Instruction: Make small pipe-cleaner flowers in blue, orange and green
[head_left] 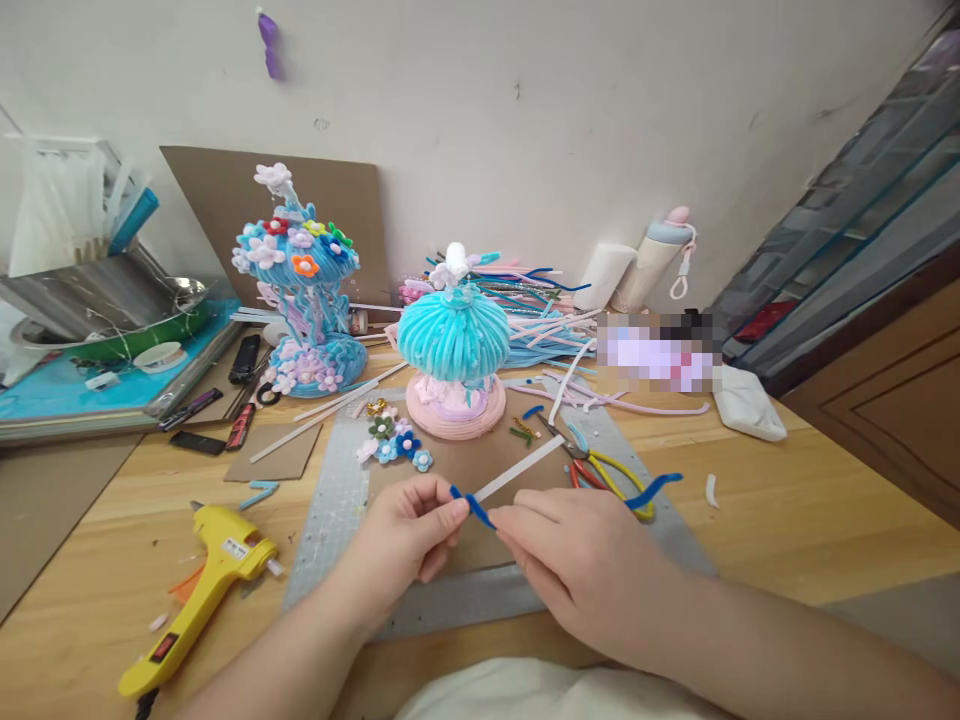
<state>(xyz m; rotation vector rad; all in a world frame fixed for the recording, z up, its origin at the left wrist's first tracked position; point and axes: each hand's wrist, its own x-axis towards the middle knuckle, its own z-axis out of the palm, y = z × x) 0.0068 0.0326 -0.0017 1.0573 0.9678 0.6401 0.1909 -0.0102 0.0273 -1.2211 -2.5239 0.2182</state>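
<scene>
Left hand (409, 535): fingertips pinched on the near end of a short blue pipe cleaner (471, 505), held just above the grey cutting mat (330, 520).
Right hand (581, 560): thumb and forefinger pinched on the other end of the same blue pipe cleaner, where a white strip (521, 468) runs up and to the right from the pinch.
Far left: a yellow glue gun (210, 585) lies on the wooden table (787, 500), nozzle towards the mat.
Back left: a tall blue pipe-cleaner ornament (300, 290) with small flowers stands before a brown board.
Centre: a turquoise dome ornament (454, 335) on a pink base stands at the far edge of the mat, with loose little flowers (394, 440) just beside it.
Right of centre: pliers with red and yellow handles (600, 468) lie on the mat, near a curved blue pipe-cleaner piece (656, 487).
Back right: a heap of pipe cleaners (540, 310) against the wall.
</scene>
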